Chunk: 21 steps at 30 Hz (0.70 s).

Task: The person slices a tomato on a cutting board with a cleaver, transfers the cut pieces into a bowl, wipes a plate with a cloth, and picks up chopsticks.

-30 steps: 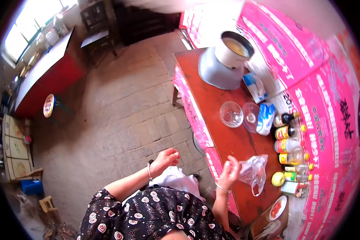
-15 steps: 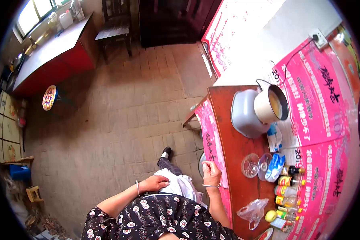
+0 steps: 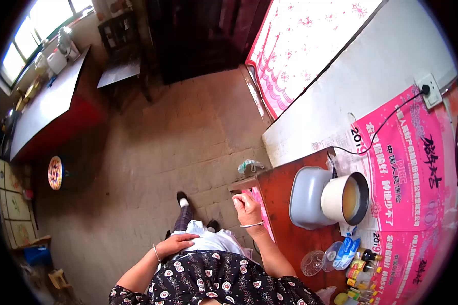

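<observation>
My left hand (image 3: 177,244) lies at my waist, its fingers stretched flat over a white cloth (image 3: 204,238) that hangs in front of my legs. My right hand (image 3: 248,209) is raised in a loose fist beside the near corner of the red-brown table (image 3: 275,190); nothing shows in it. Right of that hand, a grey appliance (image 3: 306,198) stands on the table. Against it sits a cream pot (image 3: 336,197) with a dark rim and a yellowish content. Nearer to me are a clear glass bowl (image 3: 314,263) and a blue-and-white packet (image 3: 347,253).
Several sauce bottles (image 3: 361,277) line the wall side of the table. A black cord (image 3: 379,133) runs to a wall socket (image 3: 430,91). Across the brick floor (image 3: 142,168) stand a round patterned stool (image 3: 55,173), a dark chair (image 3: 122,66) and a long counter (image 3: 48,109).
My view has shifted forward, bringing the pot and table lower in the picture. My right fist has moved up and left, to the table's far corner. My left hand stays on the white cloth.
</observation>
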Tool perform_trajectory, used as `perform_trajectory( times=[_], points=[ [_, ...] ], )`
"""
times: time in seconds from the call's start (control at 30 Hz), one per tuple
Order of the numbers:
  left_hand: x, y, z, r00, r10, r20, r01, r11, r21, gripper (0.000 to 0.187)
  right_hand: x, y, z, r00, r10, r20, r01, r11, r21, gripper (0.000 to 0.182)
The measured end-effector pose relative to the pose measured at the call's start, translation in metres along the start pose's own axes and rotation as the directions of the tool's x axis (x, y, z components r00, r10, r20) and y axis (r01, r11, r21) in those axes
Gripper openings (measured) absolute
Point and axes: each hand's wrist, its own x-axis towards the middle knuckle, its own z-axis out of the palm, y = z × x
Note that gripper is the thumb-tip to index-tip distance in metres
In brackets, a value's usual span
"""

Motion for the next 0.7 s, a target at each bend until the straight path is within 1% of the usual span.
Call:
perform_trajectory(
  times=[0.03,0.07,0.1,0.13,0.17,0.2,0.23,0.27,0.33,0.37,0.43,0.47,0.5,0.53,0.57,0.63,0.67,0.7],
  points=[
    [0.008,0.005,-0.016,1.000,0.001,0.011,0.000,0.999,-0.045,0.038,0.012,0.001,0.004,1.000,0.008,-0.007,-0.008,1.000,-0.011,0.007],
    [0.016,0.010,-0.034,1.000,-0.001,0.028,0.004,0.996,-0.089,0.038,0.025,0.008,0.009,0.999,-0.038,-0.030,0.036,0.998,-0.045,0.006],
    [0.026,0.017,-0.053,0.999,0.003,0.042,0.002,0.992,-0.127,0.038,0.036,0.010,0.012,0.999,-0.008,-0.053,0.005,0.999,-0.054,0.006],
    [0.035,0.026,-0.072,0.999,0.021,0.041,-0.017,0.995,-0.096,0.038,0.049,0.011,0.015,0.997,0.016,-0.081,-0.021,0.998,-0.061,0.006],
    [0.047,0.032,-0.092,0.998,0.035,0.059,-0.026,0.989,-0.142,0.037,0.061,0.010,0.020,0.993,0.042,-0.114,-0.050,0.997,-0.066,0.006],
    [0.056,0.042,-0.116,0.997,0.020,0.081,-0.009,0.990,-0.144,0.037,0.072,0.012,0.025,0.984,0.044,-0.171,-0.060,0.994,-0.089,0.004],
    [0.065,0.050,-0.133,0.995,0.007,0.104,0.010,0.988,-0.156,0.037,0.080,0.013,0.031,0.978,0.088,-0.188,-0.103,0.992,-0.069,0.004],
    [0.073,0.054,-0.149,0.993,0.019,0.114,-0.015,0.999,-0.036,0.037,0.088,0.014,0.035,0.970,0.129,-0.205,-0.142,0.989,-0.050,0.005],
    [0.092,0.075,-0.181,0.991,0.031,0.134,-0.058,0.978,0.202,0.038,0.108,0.019,0.046,0.950,0.195,-0.243,-0.207,0.978,-0.024,0.005],
    [0.105,0.073,-0.194,0.989,0.039,0.139,-0.070,0.972,0.226,0.038,0.117,0.017,0.048,0.949,0.186,-0.254,-0.202,0.979,-0.039,0.005],
    [0.125,0.086,-0.207,0.985,0.098,0.144,-0.154,0.877,0.456,0.036,0.133,0.010,0.048,0.939,0.184,-0.292,-0.212,0.975,-0.068,0.004],
    [0.133,0.094,-0.211,0.982,0.112,0.154,-0.172,0.870,0.462,0.034,0.137,0.012,0.052,0.931,0.170,-0.325,-0.193,0.980,-0.041,0.004],
    [0.140,0.101,-0.213,0.978,0.126,0.166,-0.191,0.864,0.465,0.033,0.141,0.009,0.051,0.920,0.266,-0.289,-0.281,0.960,-0.009,0.004],
    [0.148,0.098,-0.218,0.976,0.109,0.190,-0.186,0.869,0.458,0.032,0.143,0.012,0.055,0.907,0.285,-0.309,-0.297,0.955,0.007,0.005],
    [0.155,0.103,-0.219,0.976,0.080,0.205,-0.174,0.852,0.494,0.032,0.144,0.019,0.056,0.899,0.297,-0.322,-0.307,0.952,0.019,0.006],
    [0.168,0.119,-0.218,0.980,0.050,0.194,-0.153,0.814,0.560,0.032,0.150,0.030,0.054,0.917,0.236,-0.320,-0.249,0.969,0.002,0.008],
    [0.176,0.103,-0.223,0.963,0.183,0.196,-0.259,0.823,0.506,0.032,0.153,0.035,0.055,0.912,0.292,-0.288,-0.291,0.956,0.048,0.009],
    [0.183,0.097,-0.222,0.973,0.162,0.164,-0.219,0.873,0.435,0.033,0.156,0.035,0.053,0.905,0.275,-0.324,-0.275,0.960,0.045,0.008]
  ],
)
